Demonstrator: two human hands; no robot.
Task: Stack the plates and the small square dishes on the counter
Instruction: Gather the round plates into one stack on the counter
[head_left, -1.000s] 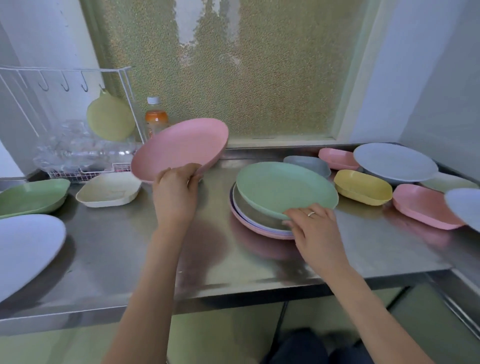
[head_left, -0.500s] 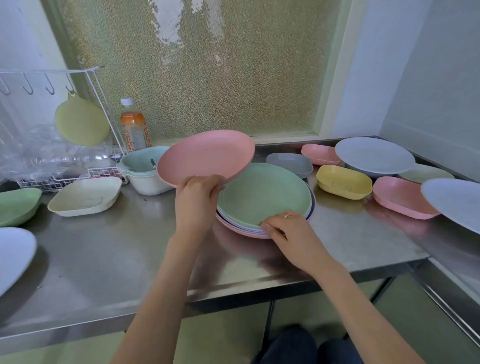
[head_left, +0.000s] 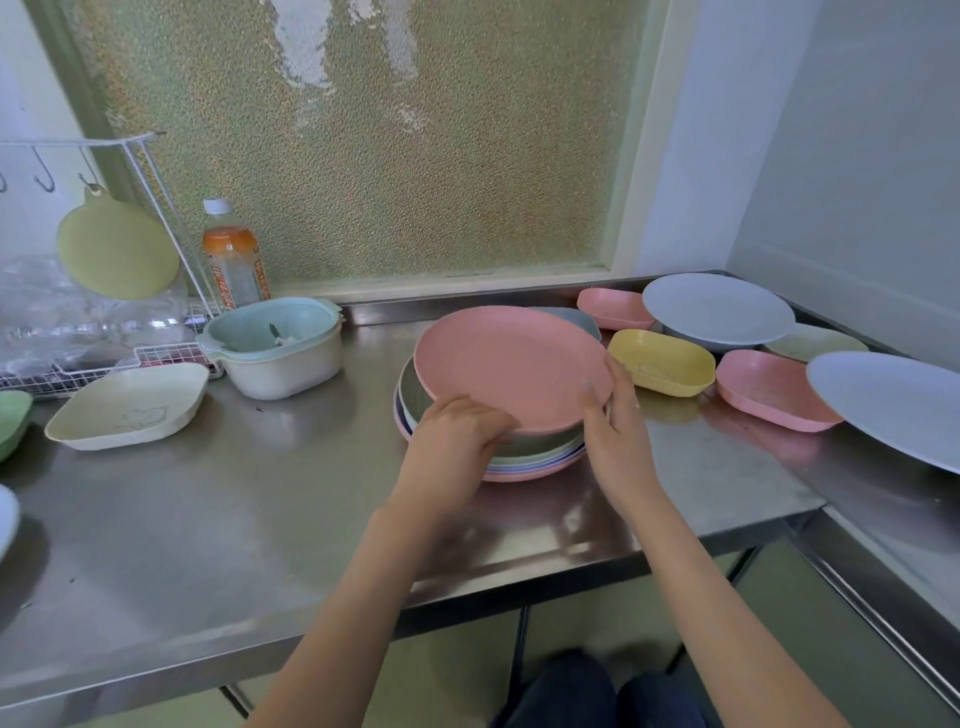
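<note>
My left hand grips the pink plate over the stack on the worktop; my right hand, open, steadies its rim. Released tilted, it could slide off.

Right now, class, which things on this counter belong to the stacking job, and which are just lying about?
Job: pink plate, plate stack, yellow dish, pink dish, blue plate.
Lying about: bottle, bowl, wire rack.

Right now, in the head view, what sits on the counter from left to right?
Cream dish → bowl → plate stack → yellow dish → pink dish → blue plate.
</note>
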